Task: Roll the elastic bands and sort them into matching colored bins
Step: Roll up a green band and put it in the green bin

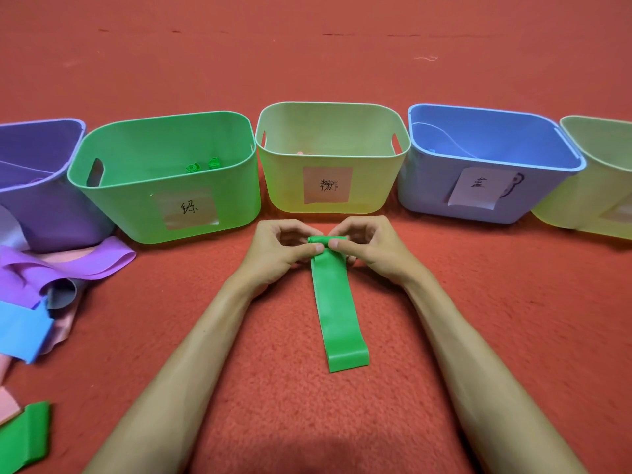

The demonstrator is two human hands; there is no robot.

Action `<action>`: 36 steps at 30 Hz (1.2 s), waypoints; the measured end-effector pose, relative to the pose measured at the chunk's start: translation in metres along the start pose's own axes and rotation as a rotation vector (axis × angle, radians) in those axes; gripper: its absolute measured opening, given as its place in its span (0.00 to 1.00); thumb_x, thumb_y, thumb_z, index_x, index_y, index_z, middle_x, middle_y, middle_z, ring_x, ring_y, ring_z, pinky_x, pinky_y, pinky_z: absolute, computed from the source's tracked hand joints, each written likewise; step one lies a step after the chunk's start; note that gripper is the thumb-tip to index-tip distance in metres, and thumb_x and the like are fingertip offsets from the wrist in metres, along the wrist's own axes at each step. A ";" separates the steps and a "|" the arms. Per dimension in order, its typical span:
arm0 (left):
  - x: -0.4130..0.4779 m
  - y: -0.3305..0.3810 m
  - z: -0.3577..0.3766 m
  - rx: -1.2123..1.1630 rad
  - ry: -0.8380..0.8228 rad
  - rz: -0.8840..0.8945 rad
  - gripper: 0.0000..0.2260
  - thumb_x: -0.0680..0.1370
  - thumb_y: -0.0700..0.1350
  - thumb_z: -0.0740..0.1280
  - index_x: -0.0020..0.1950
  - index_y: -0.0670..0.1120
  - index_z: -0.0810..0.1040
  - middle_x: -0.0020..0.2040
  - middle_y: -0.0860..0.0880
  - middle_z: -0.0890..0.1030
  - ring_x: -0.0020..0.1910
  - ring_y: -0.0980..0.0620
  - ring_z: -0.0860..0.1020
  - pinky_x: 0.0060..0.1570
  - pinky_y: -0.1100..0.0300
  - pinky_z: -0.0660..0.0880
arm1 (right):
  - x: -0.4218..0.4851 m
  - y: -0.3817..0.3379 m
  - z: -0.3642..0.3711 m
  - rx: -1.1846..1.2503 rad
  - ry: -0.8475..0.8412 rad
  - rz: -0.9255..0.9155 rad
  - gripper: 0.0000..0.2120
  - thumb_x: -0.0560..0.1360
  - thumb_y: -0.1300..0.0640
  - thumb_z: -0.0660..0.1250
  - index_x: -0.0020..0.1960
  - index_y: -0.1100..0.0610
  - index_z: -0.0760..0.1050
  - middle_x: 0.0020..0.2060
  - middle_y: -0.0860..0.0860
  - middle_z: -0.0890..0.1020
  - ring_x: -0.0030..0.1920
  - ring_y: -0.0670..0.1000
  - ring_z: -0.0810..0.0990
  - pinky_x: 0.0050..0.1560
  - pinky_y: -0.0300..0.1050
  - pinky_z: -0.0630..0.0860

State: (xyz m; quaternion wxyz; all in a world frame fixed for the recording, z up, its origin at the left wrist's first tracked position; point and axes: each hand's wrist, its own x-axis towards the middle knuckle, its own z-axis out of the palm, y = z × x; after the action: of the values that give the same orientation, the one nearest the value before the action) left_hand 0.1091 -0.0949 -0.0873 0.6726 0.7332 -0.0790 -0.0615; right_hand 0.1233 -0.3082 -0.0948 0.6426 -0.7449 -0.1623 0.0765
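Note:
A green elastic band lies flat on the red carpet, running from its far end towards me. That far end is curled into a small roll. My left hand and my right hand both pinch this roll with fingers and thumbs. Behind my hands stands a row of bins: a purple bin, a green bin holding two rolled green bands, a yellow bin with a paper label, and a blue bin.
A heap of loose bands in purple, pink and blue lies at the left edge. Another green band sits at the bottom left. A second yellow bin is cut off at the far right.

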 end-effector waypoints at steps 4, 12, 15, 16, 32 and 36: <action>0.002 -0.001 -0.003 -0.016 -0.035 -0.046 0.10 0.73 0.37 0.78 0.54 0.39 0.84 0.43 0.40 0.86 0.42 0.48 0.83 0.42 0.55 0.81 | 0.000 0.001 -0.002 0.061 0.014 -0.031 0.07 0.76 0.67 0.75 0.52 0.69 0.82 0.43 0.59 0.85 0.41 0.52 0.82 0.37 0.40 0.76; 0.001 0.001 0.000 -0.004 -0.024 -0.057 0.05 0.76 0.37 0.76 0.50 0.37 0.85 0.37 0.45 0.86 0.31 0.55 0.79 0.34 0.66 0.77 | -0.002 -0.001 0.000 0.071 0.057 -0.033 0.10 0.72 0.71 0.77 0.52 0.69 0.81 0.42 0.56 0.85 0.40 0.52 0.81 0.35 0.39 0.78; 0.000 0.001 -0.001 -0.019 -0.026 -0.037 0.06 0.74 0.35 0.76 0.50 0.37 0.85 0.37 0.47 0.86 0.33 0.56 0.80 0.35 0.65 0.77 | 0.000 0.002 0.000 0.059 0.054 -0.012 0.10 0.72 0.70 0.77 0.52 0.66 0.81 0.40 0.58 0.83 0.40 0.55 0.76 0.37 0.40 0.78; 0.000 0.001 -0.001 -0.027 -0.025 -0.029 0.07 0.74 0.34 0.76 0.51 0.36 0.85 0.37 0.47 0.86 0.34 0.56 0.81 0.35 0.65 0.78 | 0.001 0.002 0.000 0.058 0.049 -0.003 0.09 0.72 0.69 0.77 0.51 0.66 0.81 0.40 0.59 0.82 0.40 0.55 0.76 0.37 0.39 0.78; 0.001 0.001 -0.002 -0.003 -0.045 -0.045 0.07 0.76 0.38 0.76 0.53 0.37 0.85 0.43 0.40 0.86 0.36 0.53 0.81 0.36 0.65 0.78 | -0.001 0.002 -0.001 0.064 0.031 -0.035 0.09 0.73 0.68 0.77 0.52 0.67 0.81 0.41 0.60 0.84 0.41 0.56 0.79 0.37 0.41 0.79; -0.001 0.002 -0.003 -0.048 -0.036 -0.011 0.08 0.74 0.34 0.76 0.53 0.38 0.85 0.46 0.37 0.87 0.42 0.49 0.84 0.41 0.60 0.81 | 0.000 0.000 -0.001 0.039 0.017 -0.011 0.08 0.75 0.63 0.76 0.51 0.66 0.81 0.39 0.60 0.83 0.37 0.50 0.80 0.35 0.40 0.78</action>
State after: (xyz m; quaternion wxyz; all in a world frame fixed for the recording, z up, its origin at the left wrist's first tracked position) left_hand 0.1086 -0.0921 -0.0849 0.6881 0.7160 -0.0857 -0.0802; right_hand 0.1235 -0.3089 -0.0949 0.6588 -0.7319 -0.1591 0.0698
